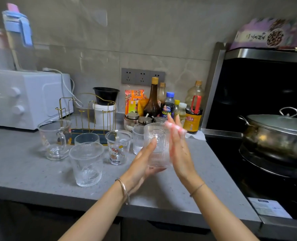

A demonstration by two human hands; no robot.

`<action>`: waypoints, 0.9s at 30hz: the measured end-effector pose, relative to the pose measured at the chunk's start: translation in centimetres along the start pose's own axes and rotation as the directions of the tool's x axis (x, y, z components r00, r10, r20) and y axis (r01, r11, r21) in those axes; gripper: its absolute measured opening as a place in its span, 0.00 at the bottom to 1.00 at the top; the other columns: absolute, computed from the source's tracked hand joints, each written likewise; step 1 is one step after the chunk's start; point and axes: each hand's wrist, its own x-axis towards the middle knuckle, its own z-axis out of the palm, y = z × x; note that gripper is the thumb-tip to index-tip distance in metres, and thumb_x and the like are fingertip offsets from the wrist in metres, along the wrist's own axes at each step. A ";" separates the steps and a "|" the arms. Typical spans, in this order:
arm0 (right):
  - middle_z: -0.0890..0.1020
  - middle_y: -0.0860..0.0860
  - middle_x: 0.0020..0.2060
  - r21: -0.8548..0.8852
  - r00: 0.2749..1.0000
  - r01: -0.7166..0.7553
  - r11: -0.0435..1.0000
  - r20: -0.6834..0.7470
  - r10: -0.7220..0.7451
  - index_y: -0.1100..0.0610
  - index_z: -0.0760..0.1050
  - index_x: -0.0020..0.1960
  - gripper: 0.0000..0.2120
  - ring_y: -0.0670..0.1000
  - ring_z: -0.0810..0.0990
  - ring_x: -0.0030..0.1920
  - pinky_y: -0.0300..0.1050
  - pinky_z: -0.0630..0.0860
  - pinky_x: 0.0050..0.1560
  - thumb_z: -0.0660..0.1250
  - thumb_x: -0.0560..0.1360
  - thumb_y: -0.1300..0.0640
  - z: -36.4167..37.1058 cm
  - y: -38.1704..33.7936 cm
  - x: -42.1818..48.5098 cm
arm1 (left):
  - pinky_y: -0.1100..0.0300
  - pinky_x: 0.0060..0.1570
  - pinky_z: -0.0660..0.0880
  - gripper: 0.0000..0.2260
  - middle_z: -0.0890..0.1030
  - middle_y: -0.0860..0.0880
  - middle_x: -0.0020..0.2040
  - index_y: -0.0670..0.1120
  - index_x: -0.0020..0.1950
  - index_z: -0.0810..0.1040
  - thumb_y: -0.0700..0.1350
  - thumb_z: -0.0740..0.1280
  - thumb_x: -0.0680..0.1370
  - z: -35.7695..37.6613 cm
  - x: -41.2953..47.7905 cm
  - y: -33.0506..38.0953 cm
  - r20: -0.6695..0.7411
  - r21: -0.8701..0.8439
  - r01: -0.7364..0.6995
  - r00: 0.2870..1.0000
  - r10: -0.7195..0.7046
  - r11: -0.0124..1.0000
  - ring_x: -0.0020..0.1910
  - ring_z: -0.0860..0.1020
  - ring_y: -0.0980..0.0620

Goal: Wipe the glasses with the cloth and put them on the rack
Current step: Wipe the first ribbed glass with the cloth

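Note:
I hold a clear ribbed glass [159, 146] above the grey counter [22, 167], between both hands. My left hand [142, 164] grips it from the left, thumb under its base. My right hand [178, 145] presses flat against its right side with straight fingers. The gold wire rack [92, 115] stands empty at the back, left of my hands. In front of it are a second ribbed glass [86, 164], a plain glass [86, 138], a cartoon-printed cup [118, 147], a small ribbed glass [137, 140] and a glass jug [55, 140]. A white cloth-like sheet [197, 136] lies beyond my right hand.
A white microwave [24, 98] fills the back left. Sauce bottles and jars [168, 106] crowd the wall behind my hands. On the right is a black stove [266, 180] with a lidded steel pot [276, 134]. The counter's front edge runs just below my wrists.

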 end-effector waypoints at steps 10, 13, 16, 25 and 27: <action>0.53 0.40 0.77 -0.381 0.851 0.524 0.762 0.267 -0.452 0.35 0.56 0.73 0.21 0.51 0.46 0.78 0.50 0.49 0.76 0.49 0.81 0.43 0.6 0.6 -3.2 | 0.62 0.47 0.80 0.36 0.81 0.49 0.62 0.51 0.71 0.71 0.72 0.53 0.71 0.6 -0.1 3.2 0.022 -0.009 -0.134 0.991 0.134 0.991 0.59 0.80 0.52; 0.53 0.42 0.77 -0.438 0.834 0.551 0.710 0.295 -0.466 0.42 0.61 0.73 0.20 0.53 0.45 0.78 0.53 0.49 0.75 0.49 0.82 0.44 0.3 0.8 -3.3 | 0.61 0.49 0.80 0.37 0.80 0.47 0.64 0.50 0.72 0.69 0.73 0.56 0.71 0.8 -0.2 3.9 0.033 -0.018 -0.141 0.989 0.141 0.990 0.60 0.80 0.50; 0.52 0.40 0.77 -0.458 0.858 0.514 0.726 0.258 -0.444 0.47 0.62 0.74 0.23 0.50 0.43 0.78 0.56 0.49 0.76 0.47 0.82 0.44 0.0 -0.6 -2.1 | 0.56 0.51 0.80 0.31 0.79 0.49 0.65 0.53 0.71 0.71 0.68 0.54 0.74 1.5 -0.6 4.1 0.048 0.010 -0.191 0.981 0.190 0.982 0.60 0.80 0.50; 0.51 0.41 0.77 -0.529 0.865 0.500 0.686 0.270 -0.423 0.42 0.63 0.73 0.25 0.49 0.41 0.77 0.61 0.47 0.75 0.48 0.79 0.37 -0.5 -2.4 -0.1 | 0.48 0.58 0.78 0.30 0.80 0.49 0.64 0.57 0.71 0.71 0.70 0.57 0.73 1.8 -1.1 3.4 0.034 -0.009 -0.200 0.979 0.200 0.980 0.61 0.80 0.48; 0.54 0.43 0.77 -0.504 0.852 0.523 0.688 0.297 -0.430 0.44 0.63 0.73 0.25 0.52 0.44 0.78 0.63 0.48 0.74 0.48 0.79 0.37 -0.3 -1.6 -0.8 | 0.49 0.56 0.78 0.32 0.81 0.48 0.62 0.53 0.70 0.73 0.70 0.59 0.71 1.8 -1.1 3.5 0.010 -0.031 -0.194 0.981 0.194 0.980 0.60 0.80 0.48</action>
